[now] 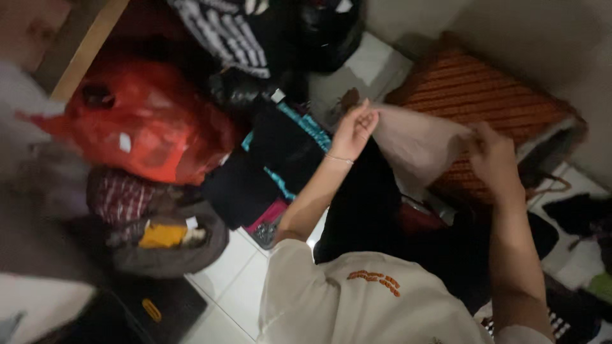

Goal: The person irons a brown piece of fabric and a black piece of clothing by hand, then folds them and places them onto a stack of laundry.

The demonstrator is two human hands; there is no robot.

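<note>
Pale cloth (pixel 417 137) between raised pinching fingers (pixel 366 118)

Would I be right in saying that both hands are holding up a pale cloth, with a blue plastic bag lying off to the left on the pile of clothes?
Not quite: the plastic bag is red, not blue, as the head view shows. The rest stands: the left hand and the right hand hold up a pale cloth, and the bag lies to the left on the pile of clothes.

You had a white tiled floor (pixel 229 271) carrying a red plastic bag (pixel 143 124), folded dark clothes (pixel 274 159) and an orange striped cushion (pixel 478 95).
</note>
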